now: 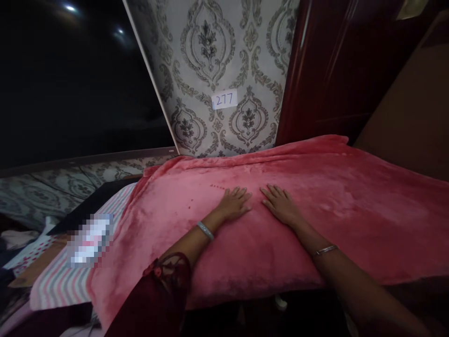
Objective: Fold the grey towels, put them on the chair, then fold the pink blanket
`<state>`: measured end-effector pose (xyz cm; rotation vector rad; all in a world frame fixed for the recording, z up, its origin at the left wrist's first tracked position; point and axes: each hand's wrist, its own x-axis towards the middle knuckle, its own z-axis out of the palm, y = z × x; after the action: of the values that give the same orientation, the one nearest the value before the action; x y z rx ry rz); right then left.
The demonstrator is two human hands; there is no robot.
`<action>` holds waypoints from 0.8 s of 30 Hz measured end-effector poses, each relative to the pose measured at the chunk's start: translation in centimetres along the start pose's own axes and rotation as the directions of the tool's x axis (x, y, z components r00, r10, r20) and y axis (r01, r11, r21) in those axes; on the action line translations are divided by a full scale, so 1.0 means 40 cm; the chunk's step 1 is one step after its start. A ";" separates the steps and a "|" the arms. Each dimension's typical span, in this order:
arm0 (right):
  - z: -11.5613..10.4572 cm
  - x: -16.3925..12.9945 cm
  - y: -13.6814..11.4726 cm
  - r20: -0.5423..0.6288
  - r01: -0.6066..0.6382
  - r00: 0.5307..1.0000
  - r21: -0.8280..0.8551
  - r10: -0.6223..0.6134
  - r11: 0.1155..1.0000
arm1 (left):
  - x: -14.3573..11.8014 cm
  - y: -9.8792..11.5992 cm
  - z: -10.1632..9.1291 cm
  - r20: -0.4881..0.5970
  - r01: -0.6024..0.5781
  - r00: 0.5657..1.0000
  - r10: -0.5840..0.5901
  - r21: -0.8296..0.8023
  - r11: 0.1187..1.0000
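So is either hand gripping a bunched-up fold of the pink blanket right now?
No. The left hand and the right hand both lie flat, palms down and fingers spread, side by side on the pink blanket.

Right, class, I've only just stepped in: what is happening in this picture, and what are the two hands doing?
A person presses both hands flat on a pink plush blanket spread over a raised surface. The left hand and the right hand lie palm down, side by side near the blanket's middle, fingers spread and not gripping. Each wrist wears a bangle. A striped cloth shows under the blanket's left edge. Behind, a patterned wall carries a small label reading 277.
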<state>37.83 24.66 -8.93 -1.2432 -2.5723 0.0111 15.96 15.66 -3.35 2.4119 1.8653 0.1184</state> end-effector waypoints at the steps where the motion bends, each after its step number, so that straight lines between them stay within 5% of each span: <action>1: -0.001 0.000 0.000 0.003 -0.001 1.000 0.000 0.001 1.000 | -0.001 -0.014 -0.002 -0.005 0.051 0.999 -0.051 0.026 0.998; 4: -0.003 0.000 -0.003 0.017 -0.011 1.000 0.000 0.011 1.000 | -0.052 -0.114 -0.032 -0.051 0.343 0.939 -0.340 0.085 0.935; 7: -0.002 0.002 -0.005 0.009 -0.013 1.000 0.008 0.013 1.000 | -0.168 -0.248 -0.076 -0.065 0.651 0.759 -0.648 0.112 0.751; 10: -0.002 0.002 -0.007 -0.005 -0.013 1.000 0.020 0.013 1.000 | -0.302 -0.340 -0.107 -0.108 0.812 0.582 -0.806 0.122 0.571; 12: -0.003 0.002 -0.007 -0.008 -0.016 1.000 0.032 0.016 0.999 | -0.367 -0.358 -0.114 -0.156 0.846 0.533 -0.832 0.128 0.518; 14: -0.006 0.001 -0.006 -0.008 -0.021 1.000 0.043 0.022 0.999 | -0.396 -0.340 -0.110 -0.187 0.808 0.589 -0.786 0.141 0.572; 17: -0.008 0.002 0.001 -0.008 -0.023 1.000 0.054 0.024 0.998 | -0.379 -0.267 -0.082 -0.121 0.557 0.831 -0.544 0.169 0.813; 19: -0.008 0.001 0.005 -0.014 -0.017 1.000 0.059 0.018 0.998 | -0.356 -0.200 -0.053 -0.044 0.355 0.935 -0.352 0.151 0.923; 24: -0.014 -0.002 0.005 -0.017 -0.010 1.000 0.059 0.011 0.998 | -0.380 0.009 -0.004 0.082 -0.006 0.997 0.007 -0.019 1.000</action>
<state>38.18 24.65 -8.44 -1.2300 -2.5315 0.0771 12.45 0.89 -3.23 2.3724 1.8132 0.0365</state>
